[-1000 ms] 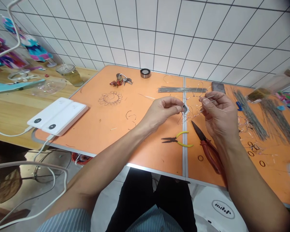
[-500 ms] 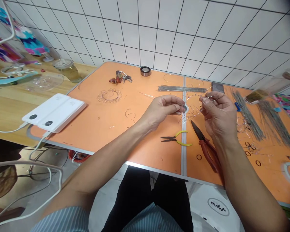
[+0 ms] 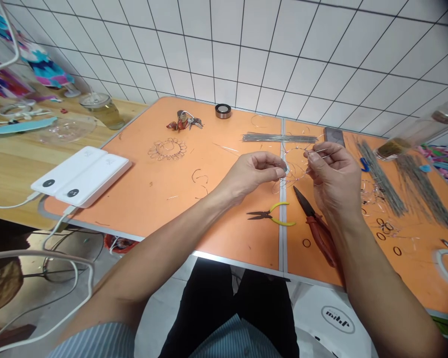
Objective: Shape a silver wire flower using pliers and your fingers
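Observation:
Between my hands, above the orange table [image 3: 231, 233], is a round thin-wire frame [image 3: 297, 149] with loops and loose ends. My left hand [image 3: 259, 171] pinches its left side between thumb and fingers. At its right side my right hand [image 3: 330, 166] is closed on the wire, and a thin end sticks out past the fingertips. Just below lie small pliers [image 3: 269, 215] with yellow handles. Larger long-nose pliers [image 3: 313, 223] with red handles lie partly behind my right forearm. A finished-looking looped wire ring [image 3: 168, 148] lies flat at the left.
Bundles of straight wire lie at the back [image 3: 280, 137] and at the right [image 3: 383, 179]. Small black rings [image 3: 386, 226] are scattered on the right. Keys [image 3: 186, 120] and a tape roll [image 3: 223, 111] sit near the tiled wall. White power banks [image 3: 82, 174] with cables stand left.
Both hands stay at nearly the same place on the wire frame, with slight finger movement. The whole view has shifted a little.

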Action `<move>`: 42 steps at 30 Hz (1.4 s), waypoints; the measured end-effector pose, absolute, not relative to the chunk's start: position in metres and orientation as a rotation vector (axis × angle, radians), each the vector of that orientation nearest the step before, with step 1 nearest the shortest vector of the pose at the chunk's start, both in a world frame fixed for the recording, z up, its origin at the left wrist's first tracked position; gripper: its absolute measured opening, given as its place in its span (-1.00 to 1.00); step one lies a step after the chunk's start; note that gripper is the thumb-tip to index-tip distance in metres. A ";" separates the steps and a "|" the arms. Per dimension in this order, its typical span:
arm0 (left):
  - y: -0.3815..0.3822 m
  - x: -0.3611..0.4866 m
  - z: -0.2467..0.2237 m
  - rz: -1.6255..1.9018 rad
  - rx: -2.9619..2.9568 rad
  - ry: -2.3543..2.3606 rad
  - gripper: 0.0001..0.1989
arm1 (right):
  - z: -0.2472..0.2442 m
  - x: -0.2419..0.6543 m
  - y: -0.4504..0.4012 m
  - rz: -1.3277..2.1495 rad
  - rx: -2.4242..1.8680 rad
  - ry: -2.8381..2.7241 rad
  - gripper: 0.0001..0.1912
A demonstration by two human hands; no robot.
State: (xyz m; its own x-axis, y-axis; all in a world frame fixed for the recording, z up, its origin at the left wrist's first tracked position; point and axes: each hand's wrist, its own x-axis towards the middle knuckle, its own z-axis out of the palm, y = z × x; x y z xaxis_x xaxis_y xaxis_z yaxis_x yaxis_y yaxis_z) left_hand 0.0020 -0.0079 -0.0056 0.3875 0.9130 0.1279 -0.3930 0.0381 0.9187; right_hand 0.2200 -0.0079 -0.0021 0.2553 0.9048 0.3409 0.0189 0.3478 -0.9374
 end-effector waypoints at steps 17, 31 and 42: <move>-0.005 -0.008 0.000 1.130 1.094 0.634 -0.74 | 0.006 0.212 -0.019 0.668 -1.009 -1.311 -0.77; -0.010 -0.011 0.008 1.052 1.249 0.769 -0.68 | 0.007 0.205 -0.025 0.802 -1.057 -1.490 -0.86; -0.006 -0.012 0.001 1.020 1.184 0.821 -0.78 | 0.009 0.208 -0.025 0.801 -1.065 -1.441 -0.87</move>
